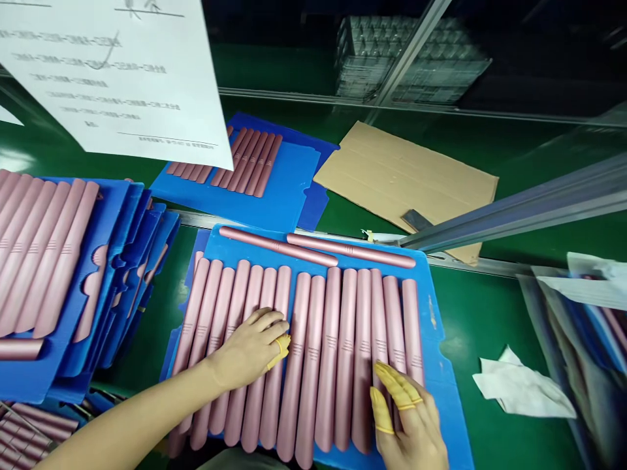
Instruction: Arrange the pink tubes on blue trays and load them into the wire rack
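1. Pink metallic tubes (pixel 328 352), each ringed with fine grooves near its middle, lie side by side in a close row, long axes running away from the person, in a blue plastic tray (pixel 443 385).
2. Two loose pink tubes (pixel 351 250) lie end to end across the tray's far edge, apart from the row and slightly askew.
3. The left hand (pixel 249 349) rests on the left part of the row, its fingers open and lightly curled over the tubes, gripping none. A yellow finger cot (pixel 280 351) covers at least one fingertip.
4. The right hand (pixel 409 418) lies on the right part of the row. Its fingers, in yellow finger cots (pixel 392 385), are extended and touch the tubes, with no clear grip.
5. The step in hand appears to be settling or checking the row by touch. With both hands flat, the next move calls for careful contact, since the tubes lie tight together.
6. Beyond the tray are a stack of blue trays (pixel 98 313) holding more tubes, another blue tray (pixel 289 176), a printed sheet (pixel 112 78), a cardboard sheet (pixel 406 183), and a white cloth (pixel 524 385) on a green belt (pixel 490 313).
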Tool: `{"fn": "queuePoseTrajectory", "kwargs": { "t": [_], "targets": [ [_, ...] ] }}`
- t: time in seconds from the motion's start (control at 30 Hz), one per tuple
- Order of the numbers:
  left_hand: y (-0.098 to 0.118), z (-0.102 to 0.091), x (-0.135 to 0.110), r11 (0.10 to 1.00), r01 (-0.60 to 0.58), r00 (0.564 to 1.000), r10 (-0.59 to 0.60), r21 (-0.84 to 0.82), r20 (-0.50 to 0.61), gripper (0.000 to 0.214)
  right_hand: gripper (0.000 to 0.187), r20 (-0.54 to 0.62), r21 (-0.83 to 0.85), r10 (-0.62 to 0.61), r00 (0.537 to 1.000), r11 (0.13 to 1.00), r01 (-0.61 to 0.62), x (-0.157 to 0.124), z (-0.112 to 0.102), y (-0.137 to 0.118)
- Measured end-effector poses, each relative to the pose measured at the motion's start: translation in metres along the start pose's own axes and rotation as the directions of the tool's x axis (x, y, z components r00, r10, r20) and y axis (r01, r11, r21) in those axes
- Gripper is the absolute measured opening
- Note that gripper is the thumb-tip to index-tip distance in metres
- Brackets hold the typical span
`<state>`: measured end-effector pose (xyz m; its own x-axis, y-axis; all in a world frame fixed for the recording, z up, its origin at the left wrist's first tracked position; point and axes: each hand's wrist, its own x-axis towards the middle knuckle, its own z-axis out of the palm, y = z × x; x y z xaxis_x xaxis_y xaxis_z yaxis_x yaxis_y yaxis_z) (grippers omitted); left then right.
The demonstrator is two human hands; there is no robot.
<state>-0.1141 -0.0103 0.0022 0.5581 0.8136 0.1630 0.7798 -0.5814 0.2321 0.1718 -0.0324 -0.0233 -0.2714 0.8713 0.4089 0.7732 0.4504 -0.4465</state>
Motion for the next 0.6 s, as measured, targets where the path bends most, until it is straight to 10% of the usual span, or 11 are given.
{"fn": "queuePoseTrajectory", "kwargs": {
  "t": [0.27, 0.6],
  "targets": [
    [0.018, 0.002, 0.035, 0.973, -0.228, 0.969, 0.229, -0.021, 0.094, 0.02, 0.036, -0.027, -0.037, -0.032, 0.999, 0.999, 0.031, 0.002, 0.0, 0.008],
    [0.038, 0.003, 0.048, 0.978, -0.207, 0.969, 0.207, -0.009, 0.132, 0.04, 0.035, 0.044, -0.183, -0.102, 0.994, 0.977, 0.108, 0.009, -0.003, 0.002]
  ]
}}
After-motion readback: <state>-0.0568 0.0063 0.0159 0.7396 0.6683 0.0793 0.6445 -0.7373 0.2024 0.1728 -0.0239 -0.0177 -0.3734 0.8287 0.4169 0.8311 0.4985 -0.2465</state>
